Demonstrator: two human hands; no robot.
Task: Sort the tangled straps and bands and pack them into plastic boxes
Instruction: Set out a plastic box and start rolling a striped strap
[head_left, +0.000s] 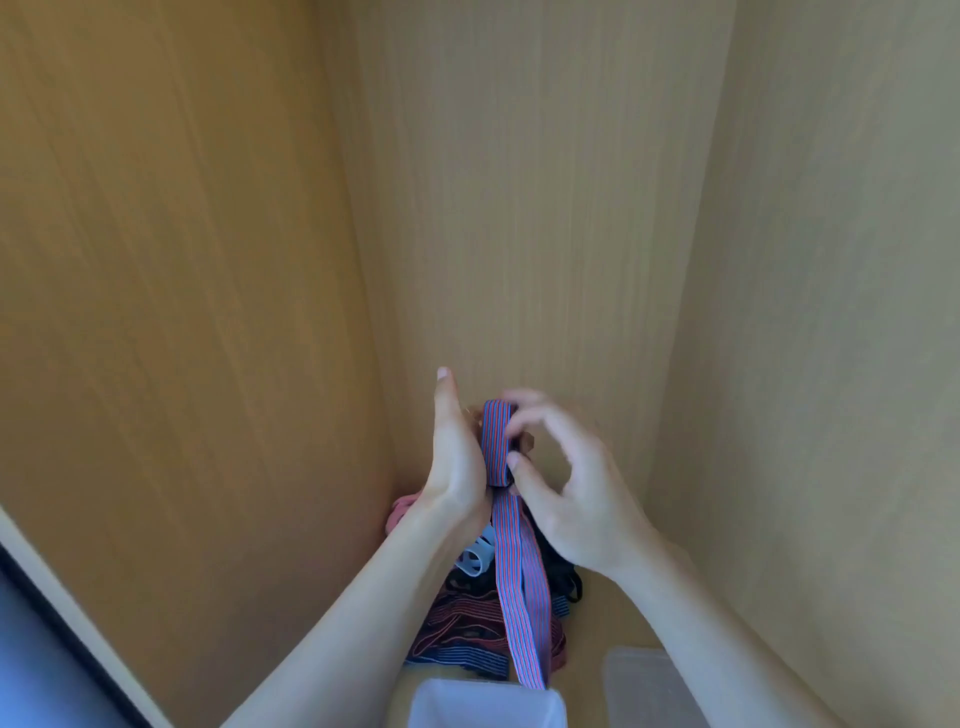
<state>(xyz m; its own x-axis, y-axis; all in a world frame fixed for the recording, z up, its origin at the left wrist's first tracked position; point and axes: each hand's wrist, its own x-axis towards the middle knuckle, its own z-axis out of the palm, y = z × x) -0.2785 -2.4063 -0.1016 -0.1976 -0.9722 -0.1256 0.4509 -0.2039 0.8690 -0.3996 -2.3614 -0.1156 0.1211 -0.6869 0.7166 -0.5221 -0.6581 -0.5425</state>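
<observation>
Nearest, a clear box (485, 704) waits, with a second one (644, 675) just to its right. Behind them lies the pile (467, 623) of tangled bands. A striped strap (511, 571) rises from it to the hands. The right hand (566, 493) pinches the strap and loops it over the left hand (457, 457), whose grip I cannot tell. This looks like the winding step; next, finish the coil without slack and drop it in a box.

Strap pile (467, 639) lies behind the plastic box (483, 706).
</observation>
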